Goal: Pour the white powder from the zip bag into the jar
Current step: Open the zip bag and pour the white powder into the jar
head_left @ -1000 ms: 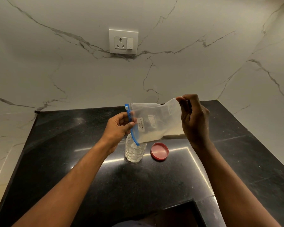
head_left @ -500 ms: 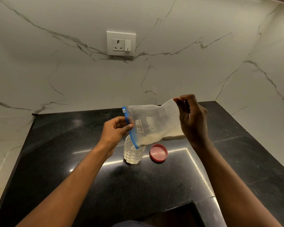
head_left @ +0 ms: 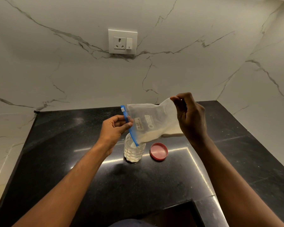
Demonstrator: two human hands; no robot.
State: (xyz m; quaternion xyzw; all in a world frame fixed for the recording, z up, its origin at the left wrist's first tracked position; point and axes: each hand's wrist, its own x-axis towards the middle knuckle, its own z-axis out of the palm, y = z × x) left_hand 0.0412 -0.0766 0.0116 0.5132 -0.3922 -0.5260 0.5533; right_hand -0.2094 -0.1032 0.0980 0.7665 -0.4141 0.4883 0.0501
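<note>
Pinching the zip bag [head_left: 152,123] at its blue mouth with the left hand [head_left: 114,128] and its raised corner with the right hand [head_left: 191,118], tip gently, keeping the mouth inside the jar [head_left: 134,149].

Bare forearms, no sleeves, bare hands [head_left: 114,128], no rings

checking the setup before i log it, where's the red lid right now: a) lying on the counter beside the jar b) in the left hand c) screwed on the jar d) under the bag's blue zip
a: the red lid lies flat on the black counter, just right of the open jar, apart from it.
</note>
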